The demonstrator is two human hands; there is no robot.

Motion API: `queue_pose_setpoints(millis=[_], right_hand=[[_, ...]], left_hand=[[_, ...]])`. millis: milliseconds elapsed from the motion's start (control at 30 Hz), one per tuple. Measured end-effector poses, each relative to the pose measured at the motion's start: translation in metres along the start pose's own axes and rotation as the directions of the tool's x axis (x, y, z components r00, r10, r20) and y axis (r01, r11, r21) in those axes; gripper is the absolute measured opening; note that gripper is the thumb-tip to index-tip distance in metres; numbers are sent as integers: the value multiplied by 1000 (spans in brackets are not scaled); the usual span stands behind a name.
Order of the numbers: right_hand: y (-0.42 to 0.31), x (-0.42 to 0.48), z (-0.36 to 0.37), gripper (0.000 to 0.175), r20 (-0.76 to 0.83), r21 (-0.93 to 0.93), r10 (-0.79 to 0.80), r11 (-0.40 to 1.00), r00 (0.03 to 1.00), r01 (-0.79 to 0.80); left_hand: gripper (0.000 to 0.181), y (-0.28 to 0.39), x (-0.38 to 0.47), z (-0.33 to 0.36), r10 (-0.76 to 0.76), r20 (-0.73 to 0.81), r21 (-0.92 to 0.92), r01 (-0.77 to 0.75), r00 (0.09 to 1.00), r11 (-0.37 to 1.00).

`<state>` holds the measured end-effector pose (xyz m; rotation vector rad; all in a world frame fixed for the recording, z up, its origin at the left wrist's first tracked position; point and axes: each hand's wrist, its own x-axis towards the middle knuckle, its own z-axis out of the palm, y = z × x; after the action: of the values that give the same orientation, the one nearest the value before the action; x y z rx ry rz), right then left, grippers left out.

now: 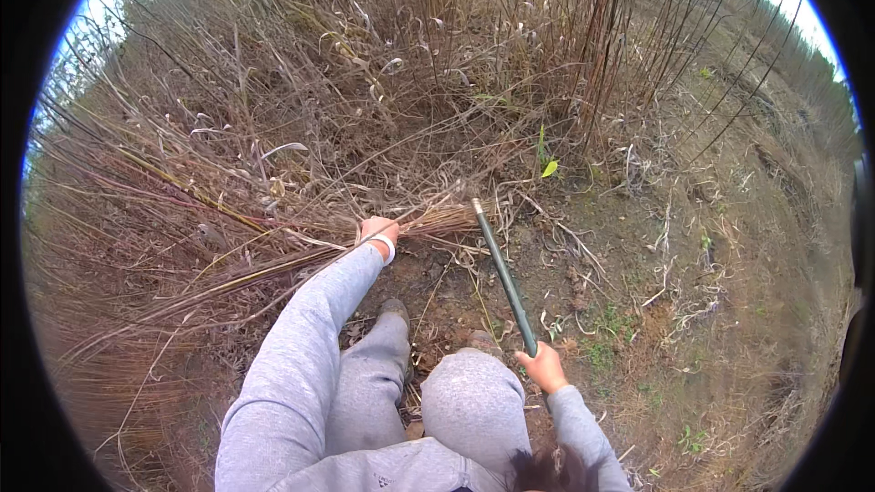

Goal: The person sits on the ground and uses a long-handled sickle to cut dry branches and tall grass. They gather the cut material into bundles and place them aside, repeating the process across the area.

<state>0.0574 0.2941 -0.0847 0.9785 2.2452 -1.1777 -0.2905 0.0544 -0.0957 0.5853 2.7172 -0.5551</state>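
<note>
My left hand [380,229], with a white band at the wrist, is closed around a bundle of long dry stems [437,220] lying nearly level above the ground. The cut-looking ends of the bundle point right, and the stems fan out to the left behind the hand. My right hand [545,367] grips a long dark-green handle [506,273] near its lower end. The handle slants up and left, and its metal-coloured tip is at the right end of the bundle. Whether a blade is fixed there cannot be told.
Tall reddish-brown stems [601,34] stand ahead. Dry brush [171,150] spreads on the left. Bare soil with loose twigs and small green weeds [608,342] lies to the right. My two bent knees, in grey trousers [472,389], are below my hands.
</note>
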Motion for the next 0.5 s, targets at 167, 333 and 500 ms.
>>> queue_pose_setpoints(millis=[167, 333, 500], right_hand=[[26, -20, 29, 37, -158, 58, -284, 953, 946, 296], [-2, 30, -5, 33, 124, 222, -102, 972, 987, 73], [43, -116, -16, 27, 11, 115, -62, 992, 998, 61]], left_hand=[[19, -3, -21, -8, 7, -64, 43, -4, 998, 999], [19, 2, -26, -13, 29, 10, 53, -29, 1000, 998], [17, -1, -57, -46, 109, 25, 44, -110, 994, 993]])
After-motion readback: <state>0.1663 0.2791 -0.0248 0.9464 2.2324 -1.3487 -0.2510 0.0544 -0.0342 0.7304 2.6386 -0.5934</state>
